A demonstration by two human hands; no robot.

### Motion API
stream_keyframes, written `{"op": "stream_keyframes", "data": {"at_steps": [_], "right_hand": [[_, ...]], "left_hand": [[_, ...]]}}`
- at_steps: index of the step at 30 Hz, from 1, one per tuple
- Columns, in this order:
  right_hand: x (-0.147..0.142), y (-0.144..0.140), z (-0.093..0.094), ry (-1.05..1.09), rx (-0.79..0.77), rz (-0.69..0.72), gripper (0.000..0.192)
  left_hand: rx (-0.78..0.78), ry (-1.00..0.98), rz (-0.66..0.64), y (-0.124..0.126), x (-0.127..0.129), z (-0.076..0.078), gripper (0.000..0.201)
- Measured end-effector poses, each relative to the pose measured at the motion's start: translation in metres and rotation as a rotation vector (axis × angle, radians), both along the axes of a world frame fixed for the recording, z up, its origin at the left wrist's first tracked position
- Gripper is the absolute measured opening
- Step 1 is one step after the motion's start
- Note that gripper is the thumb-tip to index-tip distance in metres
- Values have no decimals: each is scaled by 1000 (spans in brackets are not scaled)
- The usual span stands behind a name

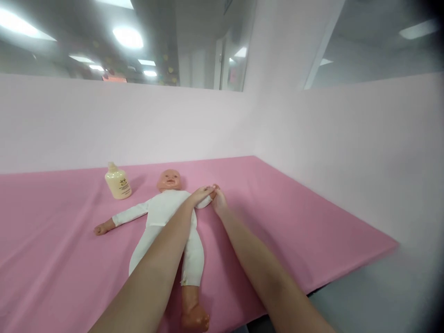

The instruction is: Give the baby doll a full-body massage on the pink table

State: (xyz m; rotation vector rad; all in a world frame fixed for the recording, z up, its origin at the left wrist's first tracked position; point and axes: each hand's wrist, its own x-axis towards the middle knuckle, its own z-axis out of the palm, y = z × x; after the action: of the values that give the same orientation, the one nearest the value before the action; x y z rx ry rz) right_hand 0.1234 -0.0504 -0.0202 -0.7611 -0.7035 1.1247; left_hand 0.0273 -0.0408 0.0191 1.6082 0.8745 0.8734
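A baby doll point(166, 208) with a white cloth body lies on its back on the pink table cover point(277, 222), its head toward the wall. Its arm on the right side of the view is in my hands. My left hand point(201, 195) reaches across the doll's chest, and its fingers close on that arm near the doll's hand. From the right, my right hand point(219, 202) grips the doll's small hand, fingertips meeting those of my left. My hands and forearms partly hide the doll's arm, torso and one leg. The doll's other arm stretches out to the left.
A pale yellow pump bottle point(118, 182) stands left of the doll's head. White walls point(138, 125) with glass panels above rise behind and to the right. The table's front edge point(354, 270) runs along the lower right.
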Motion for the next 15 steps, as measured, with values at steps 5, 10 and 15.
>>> {"op": "stream_keyframes", "data": {"at_steps": [5,10,15], "right_hand": [[0,-1,-3,54,-60,58,12],[-1,3,-6,51,-80,45,13],[-3,5,-12,-30,-9,58,27]], "left_hand": [[-51,-90,-23,13,-1,-27,56],[-102,-143,-57,19,-1,-28,54],[-159,-223,-41,18,-1,-29,48]]}}
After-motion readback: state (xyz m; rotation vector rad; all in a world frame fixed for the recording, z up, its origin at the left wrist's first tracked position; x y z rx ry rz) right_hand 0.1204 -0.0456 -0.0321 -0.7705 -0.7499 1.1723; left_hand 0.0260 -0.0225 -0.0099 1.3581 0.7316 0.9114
